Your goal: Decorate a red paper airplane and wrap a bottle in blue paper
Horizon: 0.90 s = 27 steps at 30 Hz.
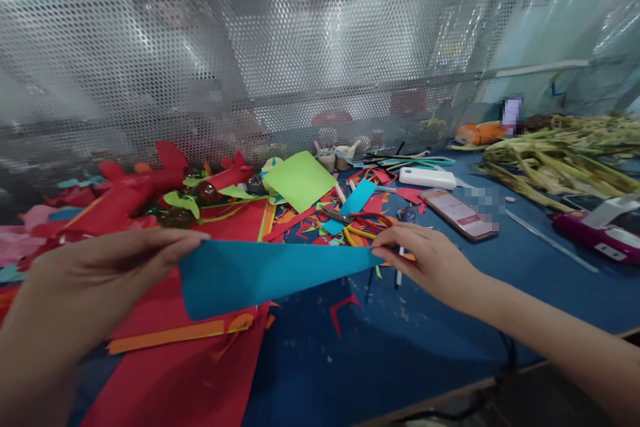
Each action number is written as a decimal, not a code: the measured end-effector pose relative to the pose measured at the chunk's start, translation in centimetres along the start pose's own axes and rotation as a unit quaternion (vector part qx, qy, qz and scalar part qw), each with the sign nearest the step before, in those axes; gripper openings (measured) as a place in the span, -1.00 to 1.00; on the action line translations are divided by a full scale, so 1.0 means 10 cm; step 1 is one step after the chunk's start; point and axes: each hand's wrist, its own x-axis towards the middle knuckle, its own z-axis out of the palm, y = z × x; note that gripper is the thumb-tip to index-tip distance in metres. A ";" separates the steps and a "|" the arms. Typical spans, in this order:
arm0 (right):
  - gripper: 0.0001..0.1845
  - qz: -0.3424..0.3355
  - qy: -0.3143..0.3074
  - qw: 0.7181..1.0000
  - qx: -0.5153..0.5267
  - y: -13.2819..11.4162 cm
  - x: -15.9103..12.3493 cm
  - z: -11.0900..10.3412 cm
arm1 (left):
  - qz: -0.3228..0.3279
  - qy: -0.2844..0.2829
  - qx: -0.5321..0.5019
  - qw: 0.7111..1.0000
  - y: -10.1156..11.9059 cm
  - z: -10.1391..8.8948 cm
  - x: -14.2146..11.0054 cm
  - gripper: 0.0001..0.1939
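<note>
A piece of blue paper point(260, 275) is stretched level between my two hands, above the table. My left hand point(107, 274) pinches its wide left end between thumb and fingers. At the narrow right end, my right hand point(417, 257) pinches the tip. Just beyond the paper lie scissors point(345, 216) with orange and yellow handles, resting among paper scraps. A smaller blue strip point(356, 204) lies by the blades. Under my left hand and the blue paper are red paper sheets point(200, 374) and orange strips point(185, 334).
A green paper square point(301, 180) lies behind the scissors. Red paper shapes point(145, 190) crowd the left. A phone point(457, 212), a white device point(427, 178), a purple tool point(600, 234) and dried stalks point(560, 154) occupy the right. A perforated metal screen point(280, 60) stands behind the table point(320, 374).
</note>
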 end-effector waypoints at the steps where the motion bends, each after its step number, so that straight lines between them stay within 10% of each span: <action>1: -0.68 0.016 0.008 1.000 -0.001 0.03 0.02 -0.02 | -0.020 0.002 -0.023 1.000 0.08 0.06 0.07 -0.65; 11: -0.43 0.258 0.001 0.944 0.206 0.26 0.26 -0.11 | -0.086 -0.065 -0.237 0.966 0.42 0.55 0.65 -0.56; 20: -0.43 0.325 0.020 0.900 0.290 0.30 0.26 -0.10 | -0.147 -0.149 -0.276 0.938 0.42 0.72 0.70 -0.41; 24: -0.30 0.369 -0.056 0.851 0.369 0.28 0.27 -0.01 | -0.144 -0.091 -0.283 0.944 0.42 0.67 0.66 -0.47; 27: -0.20 0.403 -0.184 0.750 0.490 0.26 0.28 0.08 | -0.108 -0.078 -0.258 0.957 0.33 0.62 0.63 -0.52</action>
